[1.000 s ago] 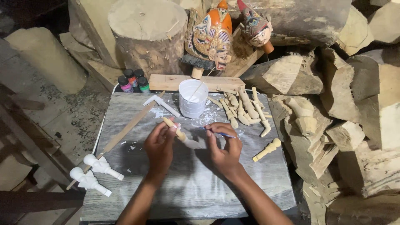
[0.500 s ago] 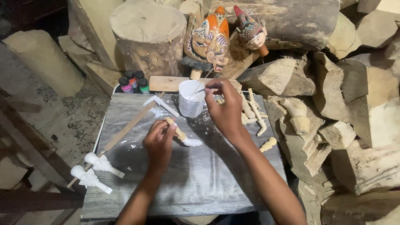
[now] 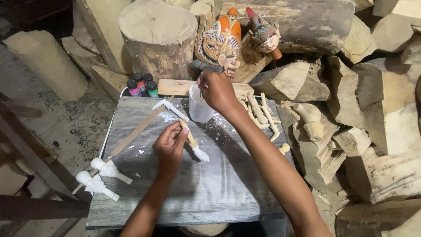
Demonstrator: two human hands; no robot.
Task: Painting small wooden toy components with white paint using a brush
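Observation:
My left hand grips a small carved wooden puppet arm, its lower end painted white, just above the grey board. My right hand reaches to the back of the board and holds a thin brush over a white paint cup. The brush tip points down into the cup.
Two white-painted puppet pieces lie at the board's left edge beside a long wooden stick. Several unpainted carved arms lie at the back right. Small paint bottles, two painted puppet heads, logs and wood blocks surround the board.
My right hand has gone from beside the left hand to the paint cup at the back, taking the brush with it. The left hand has kept the puppet arm nearly still.

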